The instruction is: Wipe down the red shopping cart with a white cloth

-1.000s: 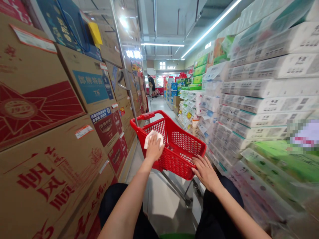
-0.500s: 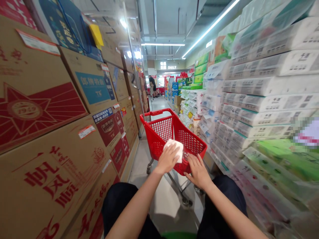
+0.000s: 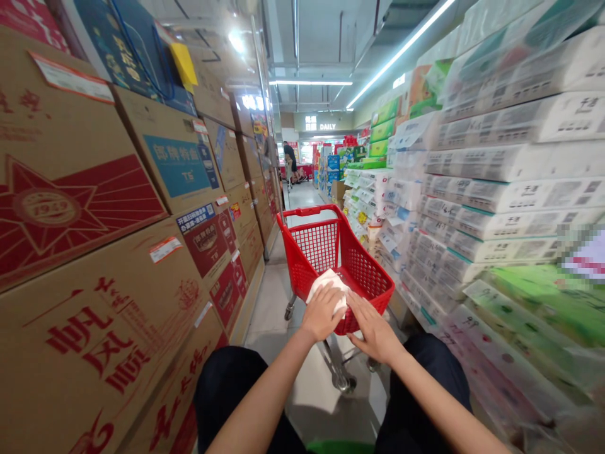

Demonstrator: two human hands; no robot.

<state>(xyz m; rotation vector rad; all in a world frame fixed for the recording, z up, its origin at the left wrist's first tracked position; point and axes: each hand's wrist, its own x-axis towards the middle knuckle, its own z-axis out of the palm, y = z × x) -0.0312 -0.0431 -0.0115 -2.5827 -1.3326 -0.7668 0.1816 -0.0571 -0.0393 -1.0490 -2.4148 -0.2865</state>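
A small red shopping cart point(image 3: 314, 236) with perforated plastic walls stands before my knees on metal legs and casters. My left hand point(image 3: 324, 312) holds a folded white cloth point(image 3: 327, 279) against the near left corner of the basket, fingers laid over it. My right hand point(image 3: 371, 325) rests with outstretched fingers on the basket's near rim, its fingertips close beside the cloth. Nothing shows in the right hand; its palm side is hidden. The basket's inside shows only its red floor and walls.
Stacked cardboard boxes point(image 3: 80, 315) wall the left side. Piles of plastic-wrapped tissue packs point(image 3: 510, 195) line the right. A pale floor aisle point(image 3: 269, 296) runs ahead, with a person point(image 3: 290, 161) far down it. Something green point(image 3: 340, 447) lies beneath me.
The cart has turned slightly, its far handle end swinging right. My right hand has moved left, nearer the cloth. The left hand has shifted only a little and still has the cloth.
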